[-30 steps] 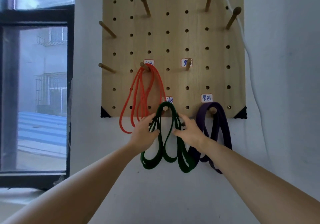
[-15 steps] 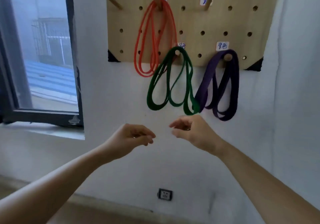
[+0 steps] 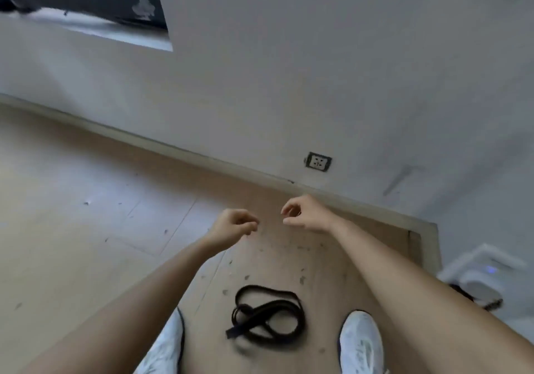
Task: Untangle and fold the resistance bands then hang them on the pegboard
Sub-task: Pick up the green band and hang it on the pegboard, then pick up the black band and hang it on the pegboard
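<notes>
A black resistance band (image 3: 267, 316) lies in a tangled coil on the wooden floor between my two white shoes. My left hand (image 3: 235, 225) hangs in the air above the floor with its fingers loosely curled and nothing in it. My right hand (image 3: 306, 214) hovers beside it, fingers curled with thumb and forefinger slightly apart, also holding nothing. Both hands are well above and beyond the black band. The pegboard and the hung bands are out of the frame.
A white wall with a power socket (image 3: 318, 162) rises behind a skirting board (image 3: 173, 149). The dark window frame (image 3: 86, 1) sits top left. A white device (image 3: 479, 275) stands on the floor at the right. My shoes (image 3: 359, 342) flank the band.
The view has swung down from the pegboard to the floor. My hands let go of the green band, dropped away from the board and now hover empty above the black band.
</notes>
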